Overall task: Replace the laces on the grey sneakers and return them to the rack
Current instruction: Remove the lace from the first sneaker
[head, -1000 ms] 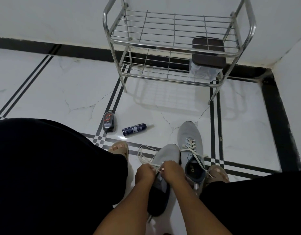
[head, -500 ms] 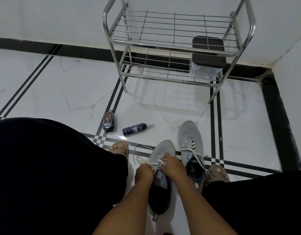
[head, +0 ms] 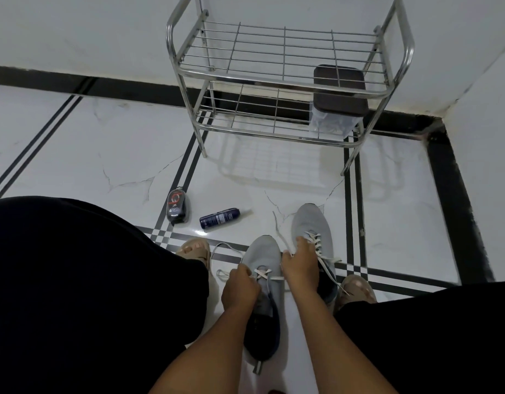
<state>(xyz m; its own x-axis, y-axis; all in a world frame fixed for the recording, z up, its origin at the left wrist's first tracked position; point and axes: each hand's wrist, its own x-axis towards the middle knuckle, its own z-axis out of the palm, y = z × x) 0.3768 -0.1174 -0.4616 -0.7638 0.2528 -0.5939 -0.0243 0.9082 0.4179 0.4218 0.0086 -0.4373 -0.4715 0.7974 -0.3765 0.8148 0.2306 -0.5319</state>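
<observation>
Right hand [head: 298, 261] has lifted forward, grip pinching the lace [head: 277, 231] (taut); left hand [head: 240, 288] still clamps its end.

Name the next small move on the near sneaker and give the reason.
Probably pull the lace snug with both hands, then thread the next eyelets. The left hand and right hand each pinch an end, only the lowest rows on the near sneaker are crossed, and slack loops lie on the floor.
</observation>
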